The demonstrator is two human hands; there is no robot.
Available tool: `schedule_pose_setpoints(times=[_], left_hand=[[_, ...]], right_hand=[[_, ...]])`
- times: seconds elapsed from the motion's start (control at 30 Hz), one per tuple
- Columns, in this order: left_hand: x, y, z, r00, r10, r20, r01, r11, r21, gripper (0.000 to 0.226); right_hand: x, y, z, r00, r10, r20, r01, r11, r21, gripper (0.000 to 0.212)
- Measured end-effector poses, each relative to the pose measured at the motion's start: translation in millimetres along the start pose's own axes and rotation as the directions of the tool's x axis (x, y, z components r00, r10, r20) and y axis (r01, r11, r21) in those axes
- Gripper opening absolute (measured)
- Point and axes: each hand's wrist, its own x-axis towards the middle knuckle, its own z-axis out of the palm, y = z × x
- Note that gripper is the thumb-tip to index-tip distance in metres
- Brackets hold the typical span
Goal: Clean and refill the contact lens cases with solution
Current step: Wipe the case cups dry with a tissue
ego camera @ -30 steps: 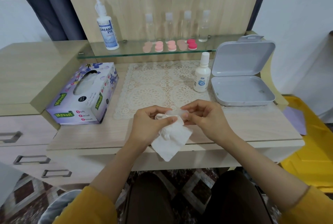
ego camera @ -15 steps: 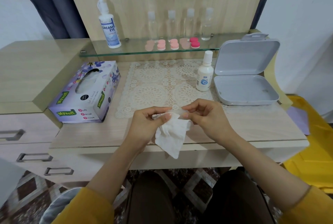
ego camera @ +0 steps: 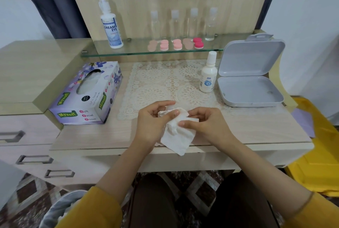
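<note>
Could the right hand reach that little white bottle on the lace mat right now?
Probably yes. The bottle stands upright just beyond the right hand, with only bare mat between them. But that hand pinches the tissue, so it would have to let go first.

The pale wood-grain bench [ego camera: 247,130] bears a purple floral tissue box [ego camera: 86,95] left, a cream lace mat [ego camera: 165,84] centre, a small white bottle [ego camera: 208,77] and an open grey hinged box [ego camera: 251,90] right.

Contents of tissue [ego camera: 177,136] hidden; yellow box [ego camera: 315,163] cut off — right edge
</note>
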Motion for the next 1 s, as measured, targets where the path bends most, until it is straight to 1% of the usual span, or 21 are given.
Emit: schedule_pose_setpoints(times=[0.1, 0.17, 0.3, 0.4, 0.47, 0.57, 0.67, 0.7, 0.77, 0.83, 0.9, 1.0], left_hand=[[-1.4, -0.1, 1.5, 1.0, -0.005, -0.001, 0.005, 1.0, -0.017, 0.024], [0.0, -0.7, -0.3, 1.0, -0.024, -0.019, 0.024, 0.999, -0.042, 0.024], [4.9, -2.9, -9.1, 0.996, -0.058, -0.071, 0.054, 0.997, -0.05, 0.023], [6.2, -2.2, -12.4, 0.996, -0.057, -0.066, 0.055, 0.998, -0.03, 0.03], [5.4, -1.3, -11.5, 0.997, -0.063, -0.05, 0.061, 0.997, -0.038, 0.031], [3.1, -1.8, -7.8, 0.998, -0.067, -0.001, 0.067, 0.997, -0.036, 0.033], [-0.7, -3.4, -2.5, 0.997, -0.069, 0.039, 0.07, 0.998, -0.003, 0.037], [-1.7, -4.3, -1.2, 0.996, -0.074, 0.043, 0.074, 0.997, 0.001, 0.038], [-3.1, -5.5, 0.2, 0.995, -0.086, 0.047, 0.086, 0.996, -0.003, 0.038], [-3.6, -6.1, 0.2, 0.994, -0.094, 0.048, 0.095, 0.995, -0.029, 0.035], [-3.9, -6.2, -0.1, 0.994, -0.1, 0.049, 0.102, 0.993, -0.057, 0.033], [-3.7, -6.0, -1.2, 0.994, -0.097, 0.051, 0.1, 0.993, -0.068, 0.033]], right_hand=[[-0.8, 0.0, -2.2, 0.999, -0.048, -0.02, 0.048, 0.998, -0.04, 0.012], [-0.6, -1.6, -4.6, 0.997, -0.069, -0.027, 0.068, 0.997, -0.033, 0.009], [1.5, -1.4, -13.9, 0.994, -0.075, -0.074, 0.072, 0.996, -0.044, 0.016], [3.2, -1.1, -22.8, 0.99, -0.077, -0.118, 0.077, 0.997, 0.001, 0.014], [3.0, -2.7, -24.9, 0.989, -0.08, -0.123, 0.082, 0.997, 0.015, 0.012], [0.9, -4.4, -22.3, 0.992, -0.087, -0.087, 0.091, 0.995, 0.044, 0.011], [0.2, -3.8, -18.6, 0.995, -0.094, -0.014, 0.095, 0.987, 0.13, 0.014], [0.1, -3.3, -17.4, 0.995, -0.097, 0.014, 0.093, 0.984, 0.153, 0.012], [0.6, -0.8, -15.7, 0.993, -0.097, 0.067, 0.086, 0.985, 0.15, 0.001], [0.7, 2.3, -15.2, 0.993, -0.079, 0.093, 0.066, 0.988, 0.141, 0.011], [-0.1, 2.0, -15.0, 0.992, -0.078, 0.104, 0.063, 0.987, 0.146, 0.011], [-2.0, -0.6, -13.9, 0.993, -0.086, 0.08, 0.075, 0.988, 0.133, 0.007]])
